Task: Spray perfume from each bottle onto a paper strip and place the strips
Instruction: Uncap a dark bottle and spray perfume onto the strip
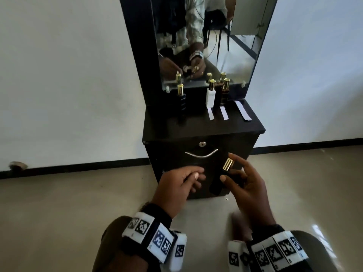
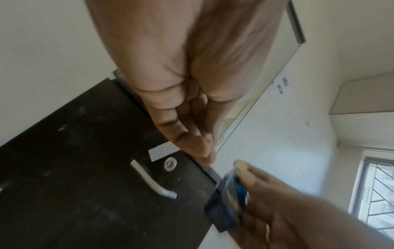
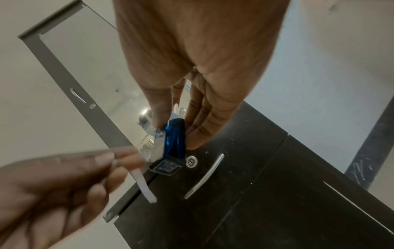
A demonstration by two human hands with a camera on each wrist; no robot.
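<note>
Left hand (image 1: 181,180) first: fingers (image 3: 102,158) curled, pinching a white strip (image 3: 145,187) at its top end, the rest hanging down in front of the cabinet door (image 1: 198,173). Strip shows only in the right wrist view; head view hides it behind my knuckles.

Right hand (image 1: 246,186) just beside it, apart from the left, fingers wrapped round a dark blue bottle (image 3: 173,139) with a gold cap (image 1: 227,164). Bottle tilted, cap pointing up and away from me, thumb across the body, forefinger reaching above the cap. A white slip lies against the bottle's side under my thumb in the right wrist view; cannot tell what it is. Both hands held low, in front of the drawer handle (image 1: 201,154) and lock (image 1: 202,143), not over the bench.

Bench (image 1: 167,124) top, left to right: a dark bottle (image 1: 181,99) with gold cap standing alone at the left; a white bottle (image 1: 210,95) and a brown bottle (image 1: 225,91) standing near each other at the back by the mirror (image 1: 206,42). One strip (image 1: 210,113) lies flat in front of the white bottle, a second (image 1: 224,113) in front of the brown one, a third (image 1: 243,110) well to the right with no bottle behind it. Mirror shows my hands and the bottles reflected.
</note>
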